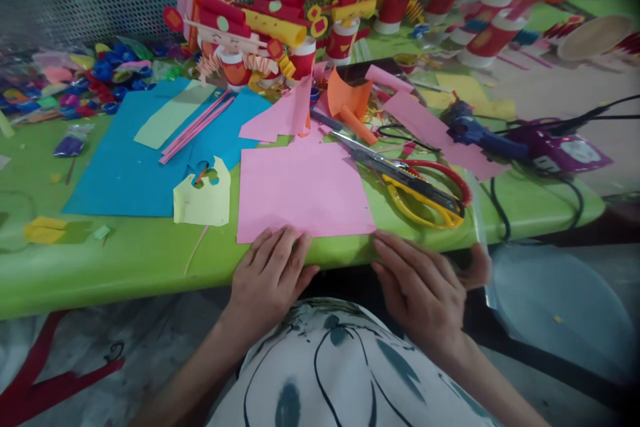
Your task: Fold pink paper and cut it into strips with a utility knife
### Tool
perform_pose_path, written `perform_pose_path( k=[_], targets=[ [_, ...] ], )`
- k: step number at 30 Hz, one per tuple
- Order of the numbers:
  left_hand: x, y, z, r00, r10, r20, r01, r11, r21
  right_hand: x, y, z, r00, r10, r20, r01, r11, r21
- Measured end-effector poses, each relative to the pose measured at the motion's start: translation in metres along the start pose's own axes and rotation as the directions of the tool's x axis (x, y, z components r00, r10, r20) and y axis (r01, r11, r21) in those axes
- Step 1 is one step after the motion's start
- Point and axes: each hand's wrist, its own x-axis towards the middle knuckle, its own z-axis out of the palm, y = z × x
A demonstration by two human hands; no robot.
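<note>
A rectangular sheet of pink paper (305, 190) lies flat at the table's front edge. My left hand (273, 267) rests over its near left edge, fingers stretched out and lying flat on the paper. At the near right corner is my right hand (425, 280), its fingertips touching the paper and its fingers extended. One finger of that hand sticks out to the right beside a clear strip (481, 233) that overhangs the table edge. Just beyond the right hand lie scissors (425, 203) with red and yellow handles, a dark box-cutter-like tool (400, 177) across them.
Blue paper (120, 160) and a cut pale-yellow piece (203, 200) lie to the left. A blue glue gun (480, 133) with cables is at right. Red paper-cup figures (343, 40) stand at the back. A bluish round stool (560, 307) sits below the table's right side.
</note>
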Motion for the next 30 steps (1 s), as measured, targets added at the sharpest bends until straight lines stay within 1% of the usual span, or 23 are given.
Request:
perform_pose_path(
  k=[3,7,9,11,13,16,19,21,23,26,28,30],
  targets=[
    [0.0,0.002,0.003,1.0,-0.01,-0.024,0.01,1.0,0.001,0.008,0.002,-0.008,0.995,0.028,-0.097,-0.03,0.999,-0.019],
    [0.002,0.005,0.001,1.0,-0.014,-0.021,0.013,0.999,-0.032,0.029,0.0,-0.006,0.997,-0.051,-0.051,0.051,0.999,0.005],
    [0.001,0.005,-0.006,1.0,-0.019,0.001,0.019,0.997,-0.068,0.037,0.001,0.0,0.996,-0.089,-0.007,0.089,0.996,0.014],
    [-0.002,0.003,-0.015,1.0,-0.026,-0.001,0.026,0.995,-0.099,0.042,0.004,0.005,0.994,-0.107,0.029,0.107,0.994,0.033],
    [-0.008,-0.003,-0.025,0.998,-0.063,-0.028,0.06,0.994,-0.086,0.043,0.008,0.009,0.992,-0.122,0.043,0.12,0.991,0.058],
    [-0.018,-0.019,-0.037,0.984,-0.168,-0.051,0.168,0.986,0.001,0.042,0.013,0.012,0.989,-0.143,0.036,0.14,0.988,0.072],
    [-0.026,-0.035,-0.043,0.97,-0.244,-0.004,0.244,0.97,-0.003,0.041,0.017,0.013,0.985,-0.171,0.001,0.171,0.984,0.051],
    [-0.027,-0.043,-0.044,0.962,-0.27,0.028,0.271,0.96,-0.063,0.042,0.019,0.014,0.977,-0.214,-0.022,0.215,0.976,0.037],
    [-0.027,-0.047,-0.044,0.957,-0.289,0.034,0.291,0.949,-0.119,0.042,0.022,0.014,0.971,-0.239,-0.024,0.24,0.971,0.023],
    [-0.024,-0.052,-0.046,0.942,-0.332,0.058,0.337,0.924,-0.182,0.042,0.027,0.015,0.975,-0.221,0.006,0.221,0.975,0.015],
    [-0.021,-0.055,-0.047,0.928,-0.358,0.104,0.372,0.905,-0.204,0.042,0.029,0.016,0.977,-0.211,0.006,0.211,0.977,0.022],
    [-0.019,-0.057,-0.049,0.92,-0.361,0.15,0.387,0.897,-0.216,0.041,0.031,0.017,0.974,-0.227,-0.007,0.227,0.974,0.02]
  ],
)
